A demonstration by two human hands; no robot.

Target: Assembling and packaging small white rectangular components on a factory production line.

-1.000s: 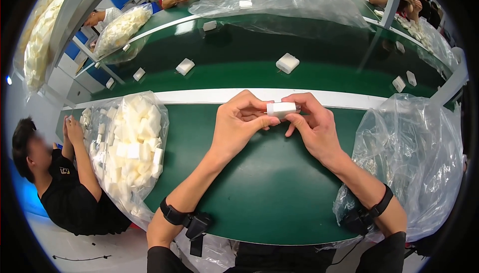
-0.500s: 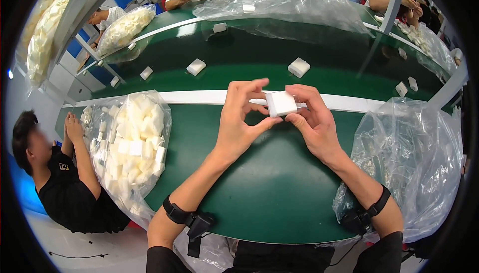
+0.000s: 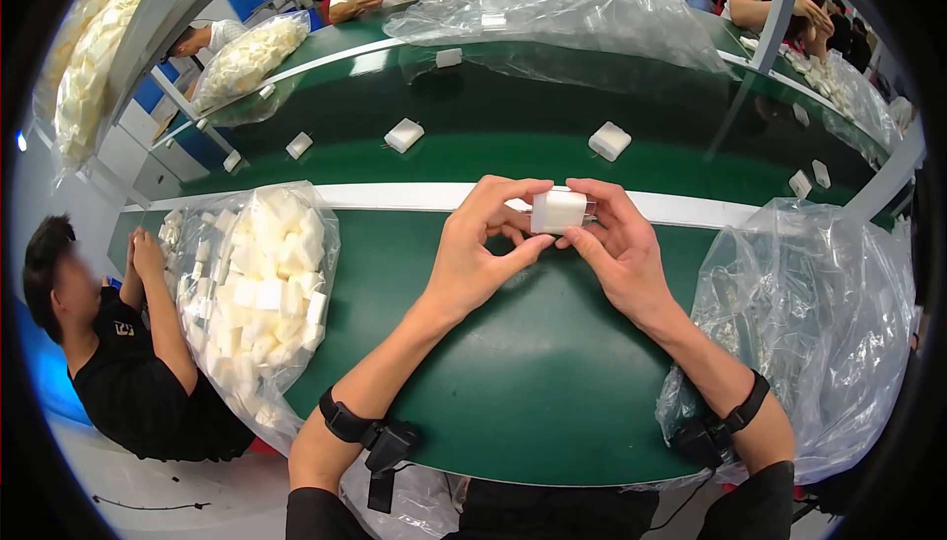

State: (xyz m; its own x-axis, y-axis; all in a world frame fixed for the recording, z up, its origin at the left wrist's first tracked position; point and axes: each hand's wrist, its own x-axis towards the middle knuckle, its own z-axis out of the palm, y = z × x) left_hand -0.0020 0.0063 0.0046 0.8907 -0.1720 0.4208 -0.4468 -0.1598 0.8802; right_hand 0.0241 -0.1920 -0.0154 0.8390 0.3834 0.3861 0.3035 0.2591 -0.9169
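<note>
Above the green tabletop, near its white far edge, I hold a white plug adapter (image 3: 558, 213) between both hands. My left hand (image 3: 478, 244) pinches its left side, thumb below and index finger above. On the other side, my right hand (image 3: 621, 249) grips it the same way, with thin metal prongs pointing toward these fingers. Fingertips cover parts of the adapter's sides. Beyond my hands, more white adapters lie spaced out on the dark green belt, one (image 3: 610, 141) straight ahead and another (image 3: 403, 136) farther left.
A clear bag full of white adapters (image 3: 261, 293) stands left of my arms, beside a seated person (image 3: 128, 353). A crumpled clear plastic bag (image 3: 809, 333) lies at the right. Across the belt, a large plastic bag (image 3: 562, 7) spreads in front of another person. Metal posts (image 3: 779, 7) rise beside the belt.
The adapter has been tilted in my fingers and now shows a more upright face. Both hands have come slightly nearer to me. The adapters on the belt have shifted right.
</note>
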